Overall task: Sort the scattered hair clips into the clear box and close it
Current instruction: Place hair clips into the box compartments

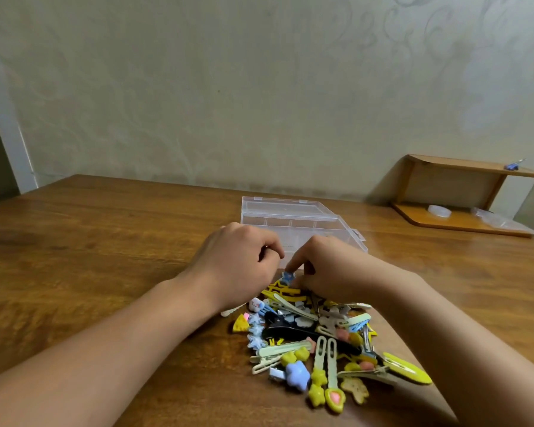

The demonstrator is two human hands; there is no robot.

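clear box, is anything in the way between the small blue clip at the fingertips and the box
Nothing visible blocks it. The small blue clip sits at the right hand's fingertips, at the far edge of the pile, and the clear box lies open just beyond. The left hand hovers beside that path, not across it.

You see a brown wooden table (105, 241) with dark grain lines. The box (293, 223) is clear, see-through plastic. The pile of hair clips (321, 334) is mostly yellow, pale green, light blue and black. One small clip (288, 277) by your fingers is blue. The wall (228, 87) is pale cream with faint swirls. The little shelf (463, 192) is orange-brown wood.
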